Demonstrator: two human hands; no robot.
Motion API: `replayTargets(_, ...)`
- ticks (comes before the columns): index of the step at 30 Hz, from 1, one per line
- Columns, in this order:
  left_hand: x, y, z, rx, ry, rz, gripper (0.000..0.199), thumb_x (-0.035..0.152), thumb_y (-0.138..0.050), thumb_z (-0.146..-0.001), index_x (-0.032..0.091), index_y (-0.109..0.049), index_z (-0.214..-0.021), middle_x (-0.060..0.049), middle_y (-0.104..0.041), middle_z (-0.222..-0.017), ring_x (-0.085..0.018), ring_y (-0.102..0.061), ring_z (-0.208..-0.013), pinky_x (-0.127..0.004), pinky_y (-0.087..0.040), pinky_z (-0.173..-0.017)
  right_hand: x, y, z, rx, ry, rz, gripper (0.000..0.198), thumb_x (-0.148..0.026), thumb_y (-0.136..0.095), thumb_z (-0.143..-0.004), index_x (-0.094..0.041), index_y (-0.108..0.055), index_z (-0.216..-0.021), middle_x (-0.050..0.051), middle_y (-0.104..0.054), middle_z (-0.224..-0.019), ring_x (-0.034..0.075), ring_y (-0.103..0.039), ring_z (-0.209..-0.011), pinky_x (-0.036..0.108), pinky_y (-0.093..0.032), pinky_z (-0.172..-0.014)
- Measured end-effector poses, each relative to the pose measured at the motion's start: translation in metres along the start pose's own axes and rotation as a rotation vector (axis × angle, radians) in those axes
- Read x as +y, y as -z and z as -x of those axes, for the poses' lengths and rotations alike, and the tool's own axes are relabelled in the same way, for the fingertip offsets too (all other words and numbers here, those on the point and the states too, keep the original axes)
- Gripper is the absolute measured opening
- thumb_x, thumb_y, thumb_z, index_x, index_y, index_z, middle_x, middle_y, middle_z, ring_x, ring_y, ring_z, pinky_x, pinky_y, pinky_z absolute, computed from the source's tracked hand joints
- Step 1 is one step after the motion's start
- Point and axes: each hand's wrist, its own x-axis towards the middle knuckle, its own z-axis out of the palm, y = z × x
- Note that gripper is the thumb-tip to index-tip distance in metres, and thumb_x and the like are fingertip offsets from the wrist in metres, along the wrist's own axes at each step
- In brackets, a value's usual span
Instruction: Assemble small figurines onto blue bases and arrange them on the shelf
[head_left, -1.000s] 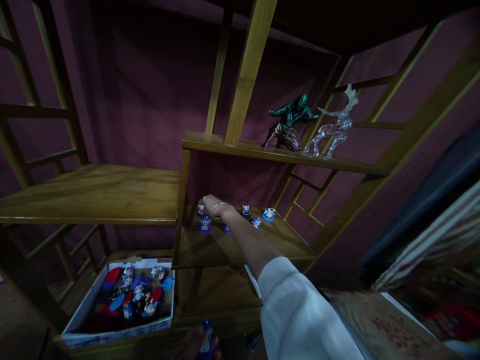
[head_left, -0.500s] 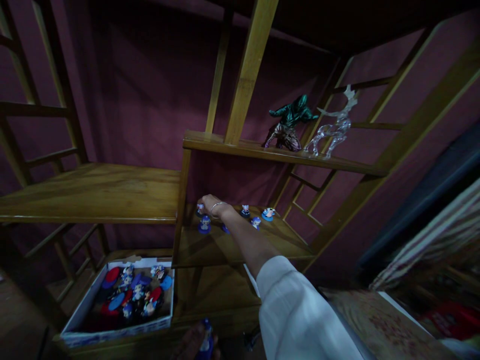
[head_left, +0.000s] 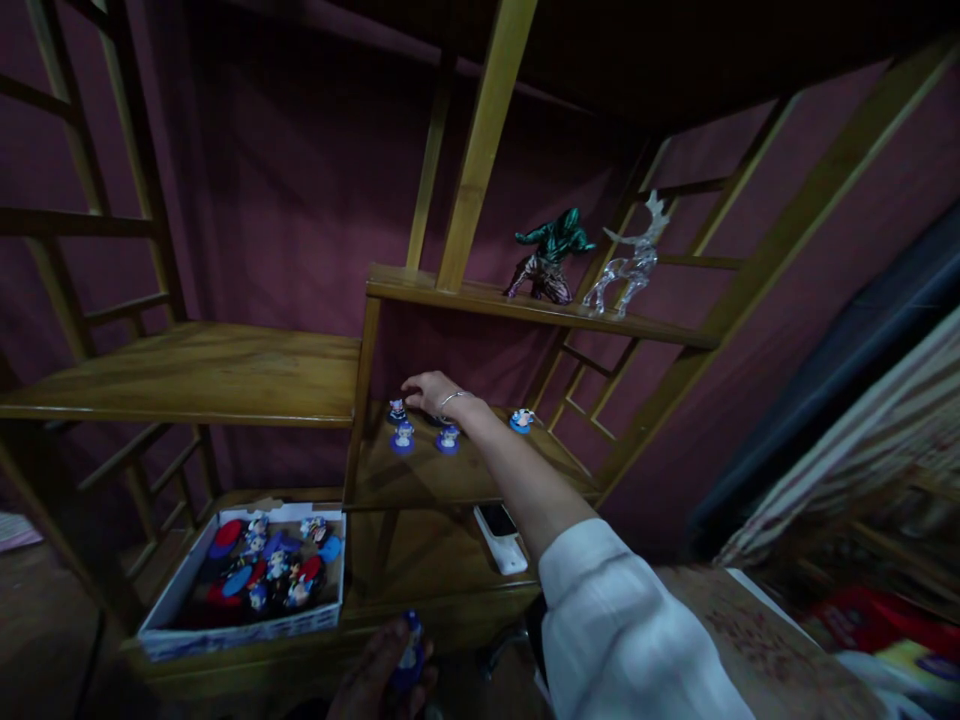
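My right hand (head_left: pixel 431 392) reaches over the small middle shelf (head_left: pixel 420 485), fingers stretched out, with nothing seen in them. Just below its fingertips stands a small pink-and-dark figurine (head_left: pixel 397 410). In front are two figurines on purple bases, one at the left (head_left: pixel 403 438) and another (head_left: pixel 448 440) below my wrist. A dark base shows partly under the hand. Right of the forearm sits a figurine on a blue base (head_left: pixel 521 420). Low in view, my left hand (head_left: pixel 371 672) is closed around a blue-purple figurine (head_left: pixel 409 650).
A white box (head_left: pixel 244 635) of jumbled figurines stands on the lower left shelf. A white phone-like object (head_left: pixel 501 545) lies on the lower shelf. Above stand a green-and-bronze statuette (head_left: pixel 551 258) and a clear deer (head_left: pixel 628 265). Wooden posts (head_left: pixel 480 150) frame the compartments.
My right hand has come up off the pink-and-dark figurine and shifted slightly right, leaving it standing. The view has moved a little. My left hand still holds its figurine.
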Motion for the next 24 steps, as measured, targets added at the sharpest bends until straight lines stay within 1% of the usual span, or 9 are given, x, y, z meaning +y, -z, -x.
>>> replayTargets(4, 0.004, -0.009, 0.016, 0.007, -0.001, 0.009, 0.024, 0.020, -0.069, -0.064, 0.014, -0.055, -0.083, -0.008, -0.067, -0.072, -0.016, -0.063, -0.059, -0.020, -0.045, -0.050, -0.012, 0.007, 0.040, 0.127, 0.032, -0.159, 0.031, -0.026, -0.053, -0.078, -0.021, -0.058, -0.108, 0.003, -0.067, -0.090, 0.013, -0.061, -0.083, 0.020, -0.044, -0.075)
replayTargets(6, 0.007, -0.011, 0.024, -0.008, -0.015, 0.021, 0.020, 0.018, -0.066, -0.067, 0.015, -0.055, -0.084, -0.007, -0.067, -0.074, -0.016, -0.064, -0.062, -0.020, -0.047, -0.053, -0.023, 0.003, 0.069, 0.177, 0.097, -0.271, 0.028, -0.027, -0.050, -0.081, -0.021, -0.058, -0.107, 0.002, -0.066, -0.095, 0.012, -0.060, -0.085, 0.020, -0.044, -0.076)
replayTargets(9, 0.011, -0.012, 0.035, 0.034, -0.048, 0.022, 0.017, 0.015, -0.060, -0.072, 0.014, -0.056, -0.088, -0.008, -0.067, -0.076, -0.016, -0.064, -0.063, -0.021, -0.048, -0.053, -0.046, -0.012, 0.119, 0.168, 0.116, -0.474, 0.026, -0.025, -0.049, -0.081, -0.019, -0.059, -0.105, 0.003, -0.065, -0.096, 0.011, -0.061, -0.081, 0.022, -0.047, -0.074)
replayTargets(12, 0.013, -0.010, 0.043, -0.016, -0.134, 0.045, 0.016, 0.014, -0.060, -0.072, 0.014, -0.057, -0.088, -0.005, -0.066, -0.080, -0.016, -0.064, -0.067, -0.024, -0.050, -0.059, -0.071, -0.030, 0.170, 0.165, 0.198, -0.608, 0.025, -0.029, -0.051, -0.080, -0.021, -0.061, -0.102, 0.002, -0.065, -0.095, 0.012, -0.060, -0.084, 0.023, -0.047, -0.074)
replayTargets(15, 0.014, -0.006, 0.050, -0.034, -0.190, 0.061, 0.013, 0.013, -0.058, -0.073, 0.015, -0.058, -0.087, -0.004, -0.065, -0.083, -0.014, -0.063, -0.069, -0.024, -0.051, -0.060, -0.093, -0.047, 0.211, 0.156, 0.197, -0.685, 0.028, -0.032, -0.053, -0.079, -0.022, -0.060, -0.104, 0.003, -0.064, -0.092, 0.012, -0.060, -0.079, 0.022, -0.047, -0.072)
replayTargets(17, 0.015, -0.004, 0.053, -0.066, -0.222, 0.074, 0.012, 0.014, -0.057, -0.074, 0.015, -0.059, -0.086, -0.004, -0.064, -0.086, -0.013, -0.062, -0.072, -0.024, -0.051, -0.061, -0.103, -0.056, 0.229, 0.149, 0.174, -0.695, 0.033, -0.035, -0.057, -0.076, -0.023, -0.059, -0.107, 0.003, -0.062, -0.093, 0.012, -0.059, -0.079, 0.022, -0.047, -0.070)
replayTargets(20, 0.013, -0.001, 0.059, -0.091, -0.280, 0.099, 0.011, 0.014, -0.059, -0.073, 0.017, -0.061, -0.083, -0.003, -0.063, -0.092, -0.012, -0.060, -0.077, -0.025, -0.051, -0.066, -0.114, -0.066, 0.246, 0.163, 0.143, -0.665, 0.040, -0.036, -0.063, -0.071, -0.027, -0.057, -0.110, 0.003, -0.060, -0.099, 0.015, -0.056, -0.090, 0.024, -0.044, -0.079)
replayTargets(22, 0.010, 0.002, 0.062, -0.099, -0.297, 0.102, 0.012, 0.014, -0.062, -0.071, 0.018, -0.062, -0.082, -0.002, -0.062, -0.094, -0.011, -0.058, -0.079, -0.026, -0.050, -0.068, -0.119, -0.071, 0.252, 0.164, 0.130, -0.657, 0.040, -0.035, -0.064, -0.070, -0.028, -0.057, -0.109, 0.002, -0.059, -0.101, 0.015, -0.054, -0.094, 0.025, -0.042, -0.083)
replayTargets(24, 0.007, 0.006, 0.064, -0.117, -0.298, 0.093, 0.012, 0.015, -0.063, -0.069, 0.018, -0.063, -0.081, -0.002, -0.062, -0.095, -0.012, -0.057, -0.082, -0.028, -0.050, -0.070, -0.123, -0.074, 0.257, 0.169, 0.106, -0.646, 0.036, -0.032, -0.064, -0.071, -0.028, -0.058, -0.107, 0.002, -0.059, -0.100, 0.016, -0.053, -0.094, 0.026, -0.041, -0.084)
